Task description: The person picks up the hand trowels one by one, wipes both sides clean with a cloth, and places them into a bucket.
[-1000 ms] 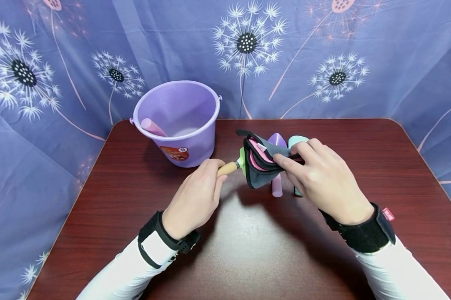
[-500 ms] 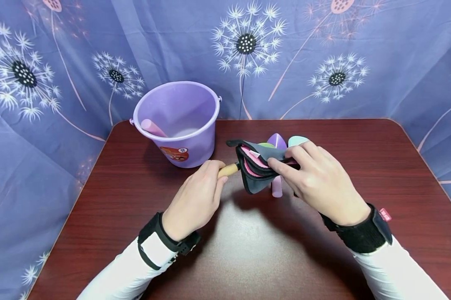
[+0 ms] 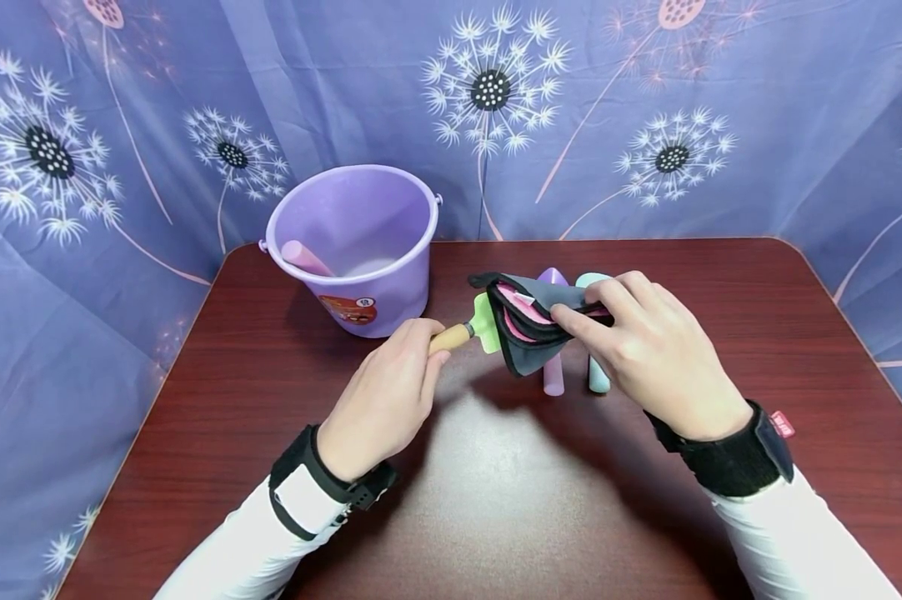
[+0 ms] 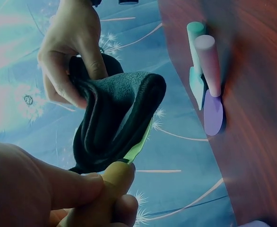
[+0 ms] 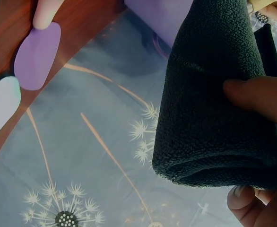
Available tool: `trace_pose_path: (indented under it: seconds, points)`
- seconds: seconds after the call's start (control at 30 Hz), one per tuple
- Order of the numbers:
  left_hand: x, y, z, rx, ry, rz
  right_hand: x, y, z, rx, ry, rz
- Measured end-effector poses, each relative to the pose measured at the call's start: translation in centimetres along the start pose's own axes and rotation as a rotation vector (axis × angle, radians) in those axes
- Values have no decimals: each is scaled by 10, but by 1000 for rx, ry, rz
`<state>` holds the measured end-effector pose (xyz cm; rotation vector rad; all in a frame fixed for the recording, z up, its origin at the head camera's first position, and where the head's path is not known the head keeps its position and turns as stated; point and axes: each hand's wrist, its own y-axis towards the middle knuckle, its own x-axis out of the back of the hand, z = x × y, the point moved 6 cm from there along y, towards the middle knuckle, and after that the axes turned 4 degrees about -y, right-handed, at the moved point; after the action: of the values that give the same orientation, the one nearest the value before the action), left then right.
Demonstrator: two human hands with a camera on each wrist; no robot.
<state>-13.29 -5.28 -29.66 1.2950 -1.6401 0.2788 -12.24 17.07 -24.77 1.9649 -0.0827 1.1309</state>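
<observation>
My left hand (image 3: 379, 400) grips the wooden handle (image 3: 449, 338) of a small hand trowel with a green blade (image 3: 484, 323). A folded grey cloth (image 3: 529, 358) with black edging and a pink inner side is pinched in my right hand (image 3: 649, 358). The cloth lies around part of the blade, hiding its far end. In the left wrist view the green blade edge (image 4: 141, 144) shows along the side of the cloth (image 4: 115, 109). The right thumb (image 5: 256, 97) presses on the cloth (image 5: 204, 104). Both hands are above the table.
A purple bucket (image 3: 413, 292) stands at the back left, with a pink handle (image 3: 304, 257) leaning inside. Behind the cloth, a purple trowel (image 3: 553, 377) and a mint trowel (image 3: 598, 377) lie side by side on the brown table (image 3: 759, 333). A dandelion-patterned curtain (image 3: 346, 83) hangs behind.
The cloth slid left over the green blade until almost all of it was covered, then moved back right, and now more of the blade shows. The left hand has barely moved.
</observation>
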Motion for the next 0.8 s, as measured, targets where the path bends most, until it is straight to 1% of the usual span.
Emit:
trace_pose_path:
  seconds: [0.33, 0.53, 0.8]
  points:
    - [5, 0, 1, 16, 0, -6, 1, -4, -15, -32, -32, 6]
    - [8, 0, 1, 10, -1, -12, -1, -9, -23, -37, -56, 12]
    - [10, 0, 1, 9, -3, -16, 2, -8, -26, -53, -55, 12]
